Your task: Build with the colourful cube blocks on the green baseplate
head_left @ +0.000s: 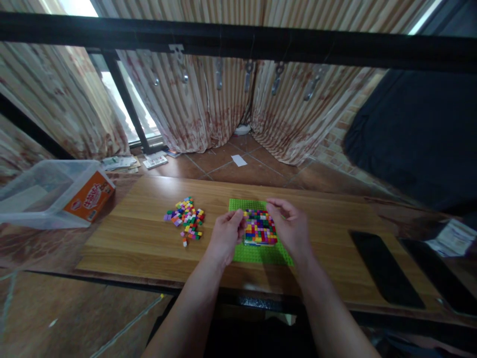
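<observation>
A block of many-coloured toy bricks (261, 227) stands on a green studded baseplate (257, 255) near the front of the table. My left hand (226, 234) is closed at the block's left edge, thumb and fingers pressed together against it. On the opposite side, my right hand (292, 226) curls around the back right corner, its thumb touching the bricks. Some of the right fingers are hidden behind the hand. Left of the baseplate lies a loose pile of small coloured bricks (188, 216).
The wooden table (134, 238) has a dark flat panel (385, 268) at its right. A clear plastic bin (55, 219) with an orange label stands to the left. A black bar (238, 40) with hanging metal hooks crosses above, before striped curtains (194, 109).
</observation>
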A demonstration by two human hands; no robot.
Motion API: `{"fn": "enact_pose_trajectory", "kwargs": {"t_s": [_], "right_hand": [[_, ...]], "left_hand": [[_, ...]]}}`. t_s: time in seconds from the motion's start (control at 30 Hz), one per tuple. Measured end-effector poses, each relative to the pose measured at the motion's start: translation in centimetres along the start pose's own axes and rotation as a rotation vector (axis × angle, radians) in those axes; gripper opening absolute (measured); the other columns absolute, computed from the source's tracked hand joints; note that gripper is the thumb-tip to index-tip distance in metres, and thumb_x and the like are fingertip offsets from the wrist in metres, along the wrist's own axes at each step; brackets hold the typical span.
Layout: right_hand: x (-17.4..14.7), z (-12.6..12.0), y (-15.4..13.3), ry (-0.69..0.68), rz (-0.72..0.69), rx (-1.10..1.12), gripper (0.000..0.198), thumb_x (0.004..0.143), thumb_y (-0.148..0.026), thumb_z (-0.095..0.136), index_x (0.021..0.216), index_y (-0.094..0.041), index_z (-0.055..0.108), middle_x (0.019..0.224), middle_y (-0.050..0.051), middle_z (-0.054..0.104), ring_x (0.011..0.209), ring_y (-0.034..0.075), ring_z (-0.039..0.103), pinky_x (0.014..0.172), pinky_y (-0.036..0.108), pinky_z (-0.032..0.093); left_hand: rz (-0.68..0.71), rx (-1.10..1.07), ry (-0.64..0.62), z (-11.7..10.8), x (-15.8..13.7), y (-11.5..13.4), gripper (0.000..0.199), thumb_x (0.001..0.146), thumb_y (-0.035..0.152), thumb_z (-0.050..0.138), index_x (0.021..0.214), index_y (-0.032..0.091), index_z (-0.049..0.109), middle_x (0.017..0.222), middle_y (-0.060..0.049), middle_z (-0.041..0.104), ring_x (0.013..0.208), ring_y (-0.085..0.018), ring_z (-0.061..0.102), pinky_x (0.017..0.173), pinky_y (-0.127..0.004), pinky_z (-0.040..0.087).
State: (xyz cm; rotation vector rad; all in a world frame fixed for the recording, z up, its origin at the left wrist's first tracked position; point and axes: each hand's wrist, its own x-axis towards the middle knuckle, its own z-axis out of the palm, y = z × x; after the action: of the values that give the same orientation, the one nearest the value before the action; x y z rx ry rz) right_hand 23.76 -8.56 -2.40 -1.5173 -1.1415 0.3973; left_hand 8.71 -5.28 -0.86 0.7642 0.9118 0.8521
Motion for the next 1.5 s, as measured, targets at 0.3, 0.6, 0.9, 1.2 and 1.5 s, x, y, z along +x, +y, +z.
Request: {"fn": "enact_pose_trajectory", "kwargs": {"t_s": [0.3,0.6,0.9,1.2,1.5], "right_hand": [[-1.1,1.3,-1.8,-0.193,-0.143,0.017,0.012,0.082,-0.032,0.065,0.086,-0.026,0.074,0.092,0.004,0.069,0.091,0.020,0.063,0.086,0.037,0.048],[-1.0,1.1,-1.8,-0.202,-0.045,0.125,0.013,0.082,-0.033,0.065,0.078,-0.024,0.073,0.084,0.002,0.069,0.081,0.018,0.063,0.077,0.033,0.048],[-1.4,1.2,-2.0,-0.231,0.071,0.309,0.011,0.079,-0.034,0.067,0.080,-0.025,0.074,0.081,0.001,0.071,0.076,0.016,0.064,0.075,0.032,0.050],[-1.5,1.5,-2.5,-0.179,0.318,0.675,0.016,0.073,-0.037,0.075,0.079,-0.022,0.072,0.075,0.000,0.073,0.065,0.012,0.065,0.063,0.025,0.054],[-1.2,1.0,-2.6,-0.079,0.399,0.752,0.017,0.061,-0.026,0.084,0.073,-0.022,0.072,0.072,-0.001,0.074,0.060,0.009,0.067,0.056,0.018,0.056]], "left_hand": [[0.004,-0.031,-0.133,0.2,-0.4,0.1,0.037,0.068,0.045,0.074,0.063,0.014,0.054,0.056,0.003,0.049,0.041,-0.002,0.033,0.038,-0.018,0.015],[0.006,0.005,-0.143,0.3,-0.6,0.4,0.037,0.072,0.047,0.069,0.064,0.014,0.056,0.056,0.003,0.047,0.040,-0.002,0.030,0.038,-0.019,0.013],[-0.066,-0.109,-0.234,0.0,-0.9,0.7,0.031,0.069,0.038,0.073,0.066,0.012,0.057,0.057,0.003,0.047,0.042,-0.001,0.030,0.038,-0.017,0.011],[-0.088,-0.174,-0.331,-0.6,-0.8,1.1,0.027,0.072,0.035,0.072,0.071,0.011,0.059,0.058,0.004,0.044,0.043,-0.001,0.030,0.037,-0.014,0.013],[-0.077,-0.196,-0.184,-0.6,-0.7,1.3,0.023,0.071,0.030,0.071,0.072,0.011,0.058,0.061,0.003,0.047,0.043,-0.001,0.032,0.036,-0.012,0.014]]}}
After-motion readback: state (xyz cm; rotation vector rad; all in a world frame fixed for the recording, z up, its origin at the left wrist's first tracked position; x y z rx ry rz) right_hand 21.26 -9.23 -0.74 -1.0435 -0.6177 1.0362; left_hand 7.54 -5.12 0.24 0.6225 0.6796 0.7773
